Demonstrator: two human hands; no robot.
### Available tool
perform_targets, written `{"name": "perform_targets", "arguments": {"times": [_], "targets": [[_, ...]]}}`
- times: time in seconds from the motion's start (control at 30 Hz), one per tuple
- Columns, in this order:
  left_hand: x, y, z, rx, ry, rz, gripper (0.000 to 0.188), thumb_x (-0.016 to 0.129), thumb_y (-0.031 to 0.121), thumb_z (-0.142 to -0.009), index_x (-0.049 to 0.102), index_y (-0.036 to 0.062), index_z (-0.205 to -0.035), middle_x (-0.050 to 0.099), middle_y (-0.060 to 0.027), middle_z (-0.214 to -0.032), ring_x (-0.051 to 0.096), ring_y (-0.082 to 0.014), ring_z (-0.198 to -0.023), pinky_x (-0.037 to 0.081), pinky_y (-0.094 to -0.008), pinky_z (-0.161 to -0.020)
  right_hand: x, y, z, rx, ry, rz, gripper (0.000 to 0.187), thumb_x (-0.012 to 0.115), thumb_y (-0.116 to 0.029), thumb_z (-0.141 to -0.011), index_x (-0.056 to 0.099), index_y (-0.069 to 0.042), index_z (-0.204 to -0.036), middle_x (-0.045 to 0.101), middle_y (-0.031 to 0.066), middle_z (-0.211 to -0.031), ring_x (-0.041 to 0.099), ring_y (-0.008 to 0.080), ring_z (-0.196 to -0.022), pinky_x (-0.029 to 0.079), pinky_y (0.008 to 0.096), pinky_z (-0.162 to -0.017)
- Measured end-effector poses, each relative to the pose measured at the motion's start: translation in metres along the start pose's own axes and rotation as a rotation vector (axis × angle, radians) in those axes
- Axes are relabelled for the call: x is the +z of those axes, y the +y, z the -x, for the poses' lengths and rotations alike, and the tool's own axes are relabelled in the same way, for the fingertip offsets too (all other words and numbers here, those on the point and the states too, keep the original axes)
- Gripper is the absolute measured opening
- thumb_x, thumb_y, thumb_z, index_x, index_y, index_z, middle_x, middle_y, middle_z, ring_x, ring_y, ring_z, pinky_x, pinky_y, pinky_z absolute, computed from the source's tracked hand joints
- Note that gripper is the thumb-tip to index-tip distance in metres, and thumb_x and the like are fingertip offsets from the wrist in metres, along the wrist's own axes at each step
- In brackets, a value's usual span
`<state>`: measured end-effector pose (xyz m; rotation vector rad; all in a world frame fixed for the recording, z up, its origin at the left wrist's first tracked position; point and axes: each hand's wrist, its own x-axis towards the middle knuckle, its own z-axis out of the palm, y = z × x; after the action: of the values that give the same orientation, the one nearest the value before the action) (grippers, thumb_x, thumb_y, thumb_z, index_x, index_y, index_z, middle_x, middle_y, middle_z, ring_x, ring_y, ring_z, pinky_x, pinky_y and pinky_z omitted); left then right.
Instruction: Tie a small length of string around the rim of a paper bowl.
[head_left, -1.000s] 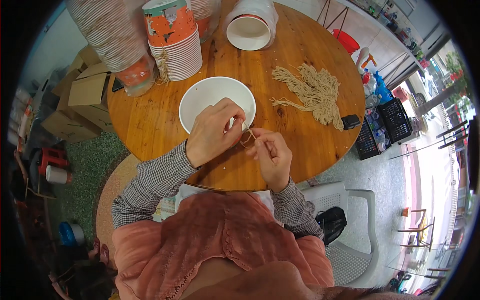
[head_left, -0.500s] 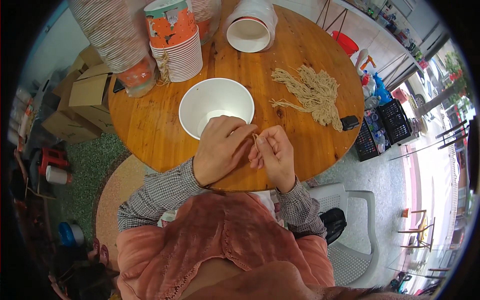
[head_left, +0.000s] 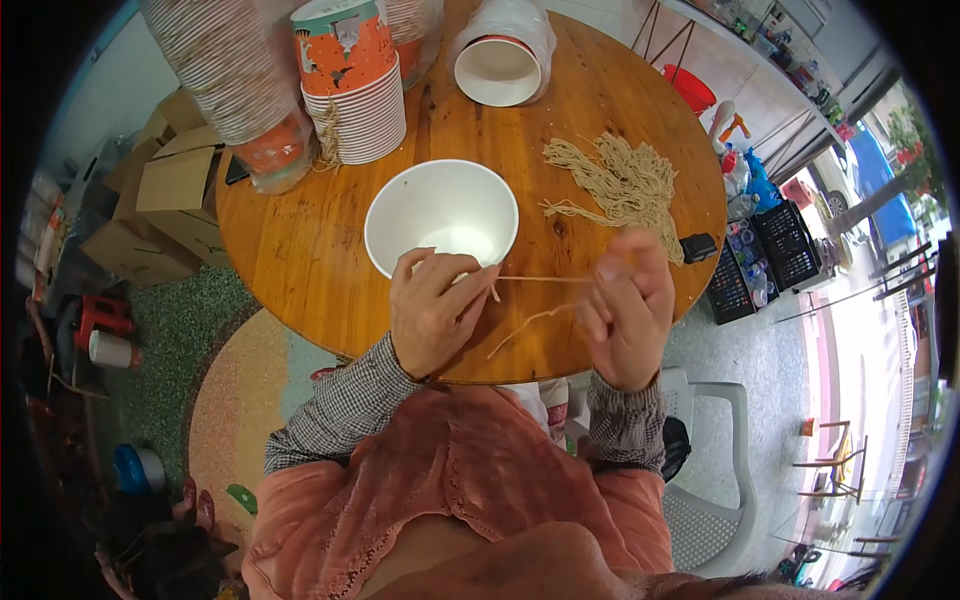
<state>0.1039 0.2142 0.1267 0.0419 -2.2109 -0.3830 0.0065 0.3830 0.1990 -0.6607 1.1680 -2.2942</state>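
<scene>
A tan string is stretched level between my two hands. Its end is pinched at the fingertips of my left hand, which lies over the near rim of a white paper tub. What the left fingers do at the tub's wall is partly hidden. My right hand, a bit smeared by motion, is closed on the string farther right. From it a loose tail of string hangs toward the lower left above the table. The tub stands upright with its mouth facing me.
Beyond the tub stand stacked orange-and-white paper tubs, a bagged tall stack and a bagged tub stack on its side. A tangled bundle of tan strings and a small black object lie right on the round wooden table.
My right hand has moved right, away from the left, drawing the string straight between them. The tub and my left hand have shifted slightly in view.
</scene>
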Motion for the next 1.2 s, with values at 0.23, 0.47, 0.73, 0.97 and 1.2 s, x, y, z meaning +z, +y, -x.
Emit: {"name": "perform_targets", "arguments": {"times": [0.23,0.47,0.73,0.97,1.2], "targets": [[0.004,0.002,0.001,-0.064,-0.034,0.071,0.009,0.070,0.008,-0.074,0.065,0.0100,-0.083,0.063,0.0003,-0.078,0.060,-0.0175,-0.077,0.036,-0.0403,-0.091,-0.002,0.006,0.024,0.019,-0.205,0.169,0.015,0.049,0.005,-0.088,0.047,-0.001,-0.102,0.051,0.0028,-0.066,0.039,0.0049,-0.044,0.030,0.0199,-0.040],[-0.022,-0.030,-0.008,0.056,-0.263,0.150,0.009,0.065,0.009,-0.072,0.065,0.0097,-0.080,0.062,-0.0029,-0.077,0.059,-0.0196,-0.083,0.032,-0.0467,-0.099,-0.009,-0.015,0.014,0.043,-0.316,-0.224,0.012,0.051,-0.007,-0.093,0.048,0.000,-0.103,0.053,0.0092,-0.064,0.041,0.0092,-0.039,0.033,0.0225,-0.035],[-0.061,-0.029,-0.012,0.026,-0.202,0.445,0.030,0.061,0.008,-0.084,0.061,0.0008,-0.113,0.061,-0.0130,-0.115,0.061,-0.0277,-0.091,0.045,-0.0357,-0.085,-0.002,0.024,0.009,0.069,-0.283,-0.258,0.011,0.051,-0.001,-0.093,0.053,-0.001,-0.103,0.063,0.0196,-0.102,0.060,0.0166,-0.064,0.049,0.0253,-0.051],[-0.024,-0.001,0.026,-0.585,-0.405,1.320,0.023,0.053,0.011,-0.096,0.058,-0.0019,-0.113,0.063,-0.0067,-0.100,0.058,-0.0096,-0.090,0.047,-0.0236,-0.078,0.004,0.046,0.001,0.101,-0.168,-0.330,0.012,0.049,0.001,-0.093,0.054,-0.001,-0.104,0.063,0.0156,-0.103,0.060,0.0156,-0.069,0.051,0.0267,-0.059],[-0.041,-0.017,0.026,-0.578,-0.318,0.868,0.014,0.055,0.010,-0.094,0.063,-0.0020,-0.097,0.063,-0.0054,-0.079,0.059,-0.0130,-0.070,0.047,-0.0259,-0.062,-0.056,0.072,0.005,0.027,-0.064,0.619,0.021,0.050,-0.001,-0.093,0.054,0.000,-0.113,0.063,0.0139,-0.105,0.063,0.0140,-0.077,0.051,0.0257,-0.062]]}}
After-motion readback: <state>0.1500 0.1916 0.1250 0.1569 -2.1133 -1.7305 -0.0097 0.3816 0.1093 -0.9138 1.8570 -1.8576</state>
